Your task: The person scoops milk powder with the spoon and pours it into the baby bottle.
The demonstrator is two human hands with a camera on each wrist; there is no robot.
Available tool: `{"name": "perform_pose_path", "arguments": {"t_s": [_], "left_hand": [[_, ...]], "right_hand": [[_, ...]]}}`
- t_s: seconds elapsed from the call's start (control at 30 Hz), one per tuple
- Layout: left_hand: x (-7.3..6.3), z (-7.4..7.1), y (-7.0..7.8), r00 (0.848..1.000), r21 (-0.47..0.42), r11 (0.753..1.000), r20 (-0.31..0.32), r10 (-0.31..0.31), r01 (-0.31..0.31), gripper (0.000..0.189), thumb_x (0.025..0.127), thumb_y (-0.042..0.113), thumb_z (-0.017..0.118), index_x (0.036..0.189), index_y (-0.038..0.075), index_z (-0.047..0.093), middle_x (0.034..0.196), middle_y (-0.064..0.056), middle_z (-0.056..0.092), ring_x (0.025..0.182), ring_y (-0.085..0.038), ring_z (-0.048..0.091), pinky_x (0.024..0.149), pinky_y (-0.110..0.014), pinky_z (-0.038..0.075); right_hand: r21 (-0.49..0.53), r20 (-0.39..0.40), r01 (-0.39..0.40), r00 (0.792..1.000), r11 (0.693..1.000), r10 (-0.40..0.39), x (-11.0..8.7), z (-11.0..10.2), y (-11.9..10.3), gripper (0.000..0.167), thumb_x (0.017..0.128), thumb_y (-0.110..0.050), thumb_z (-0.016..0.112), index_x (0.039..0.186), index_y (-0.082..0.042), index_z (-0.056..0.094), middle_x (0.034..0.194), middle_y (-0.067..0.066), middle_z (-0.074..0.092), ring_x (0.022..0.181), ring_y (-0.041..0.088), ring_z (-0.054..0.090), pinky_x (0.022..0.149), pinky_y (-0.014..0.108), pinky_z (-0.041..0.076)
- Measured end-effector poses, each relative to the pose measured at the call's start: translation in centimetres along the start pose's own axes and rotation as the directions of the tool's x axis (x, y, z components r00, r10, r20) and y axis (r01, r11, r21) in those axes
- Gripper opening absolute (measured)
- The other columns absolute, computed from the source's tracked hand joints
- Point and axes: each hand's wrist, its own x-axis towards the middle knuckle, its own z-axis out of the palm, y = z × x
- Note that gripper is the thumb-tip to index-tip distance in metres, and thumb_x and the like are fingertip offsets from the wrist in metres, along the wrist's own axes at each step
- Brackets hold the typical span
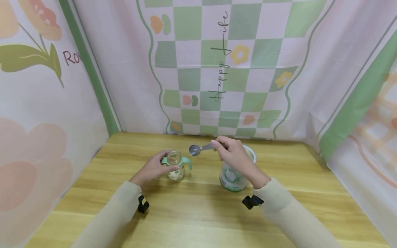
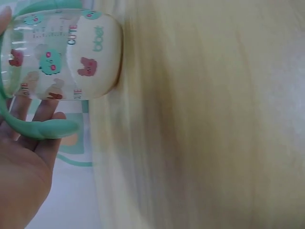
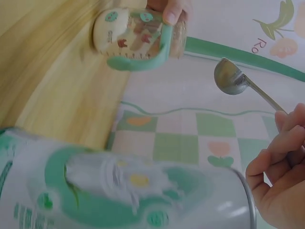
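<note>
My left hand (image 1: 154,168) holds a clear baby bottle (image 1: 176,175) with mint-green handles, thumb in front and fingers behind. The bottle stands upright on the table with its top uncapped, and pale contents fill its lower part in the left wrist view. Between finger and thumb, my right hand (image 1: 234,155) pinches the handle of a metal measuring spoon (image 1: 195,150). The spoon's round bowl is in the air to the right of the bottle's mouth. Below the right hand stands a white and green milk powder can (image 1: 232,181), partly hidden by that hand and wrist.
Both hands work over a wooden table (image 1: 186,217). A checked green and white curtain (image 1: 214,79) hangs at its back edge, with patterned fabric at the left and right sides. Each sleeve has a small black device (image 1: 252,201) at the wrist.
</note>
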Motion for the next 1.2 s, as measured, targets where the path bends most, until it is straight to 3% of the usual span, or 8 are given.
{"name": "perform_pose_path", "arguments": {"t_s": [0.27,0.47,0.67,0.93,1.07,1.2], "left_hand": [[0.0,-0.3,0.6,1.0,0.072,0.997,0.021,0.017,-0.018,0.072,0.08,0.046,0.083,0.141,0.022,0.052,0.126,0.0,0.063,0.117,-0.023,0.058,0.103,-0.053,0.044],[0.2,-0.5,0.5,0.999,0.15,0.988,0.035,0.033,-0.038,0.071,0.079,0.054,0.082,0.138,0.027,0.053,0.124,0.005,0.062,0.114,-0.02,0.058,0.101,-0.052,0.045],[0.6,-0.7,0.9,0.994,0.201,0.974,0.051,0.094,-0.102,0.074,0.08,0.052,0.082,0.14,0.022,0.053,0.123,0.005,0.063,0.116,-0.019,0.058,0.1,-0.05,0.046],[1.1,-0.5,2.0,0.991,0.245,0.96,0.039,0.129,-0.134,0.074,0.082,0.049,0.081,0.144,0.02,0.051,0.139,0.002,0.056,0.129,-0.023,0.05,0.108,-0.05,0.04],[1.4,-0.2,2.7,0.98,0.234,0.952,0.053,0.191,-0.198,0.07,0.085,0.042,0.081,0.142,0.016,0.053,0.141,-0.001,0.055,0.13,-0.023,0.049,0.107,-0.046,0.041],[1.9,0.2,3.6,0.96,0.267,0.922,0.065,0.273,-0.28,0.068,0.086,0.041,0.081,0.14,0.01,0.055,0.139,-0.002,0.057,0.129,-0.022,0.051,0.107,-0.044,0.042]], "right_hand": [[-0.009,-0.016,-0.01,1.0,1.0,0.01,-0.7,-2.3,0.5,0.031,0.106,-0.035,0.052,0.084,-0.016,0.063,0.054,0.002,0.051,0.041,0.019,0.04,0.039,0.03,0.033],[-0.08,-0.055,0.002,0.998,0.997,-0.006,-1.4,-3.8,0.9,0.032,0.107,-0.031,0.052,0.084,-0.013,0.065,0.054,-0.001,0.049,0.041,0.016,0.037,0.04,0.029,0.031],[-0.106,-0.086,0.013,0.996,0.994,-0.022,-2.1,-5.0,1.3,0.029,0.107,-0.027,0.053,0.083,-0.014,0.064,0.054,-0.002,0.049,0.041,0.015,0.036,0.04,0.028,0.031],[-0.136,-0.119,0.027,0.992,0.99,-0.044,-2.8,-6.3,1.6,0.028,0.106,-0.023,0.054,0.081,-0.013,0.063,0.054,-0.002,0.048,0.041,0.015,0.037,0.039,0.028,0.033],[-0.15,-0.138,0.024,0.989,0.988,-0.045,-3.0,-6.9,1.7,0.027,0.105,-0.022,0.055,0.08,-0.015,0.062,0.055,-0.002,0.048,0.042,0.015,0.038,0.04,0.028,0.033],[-0.175,-0.157,0.019,0.986,0.984,-0.047,-3.4,-7.4,1.9,0.028,0.105,-0.022,0.057,0.078,-0.016,0.06,0.055,-0.002,0.048,0.045,0.015,0.04,0.042,0.027,0.034]]}}
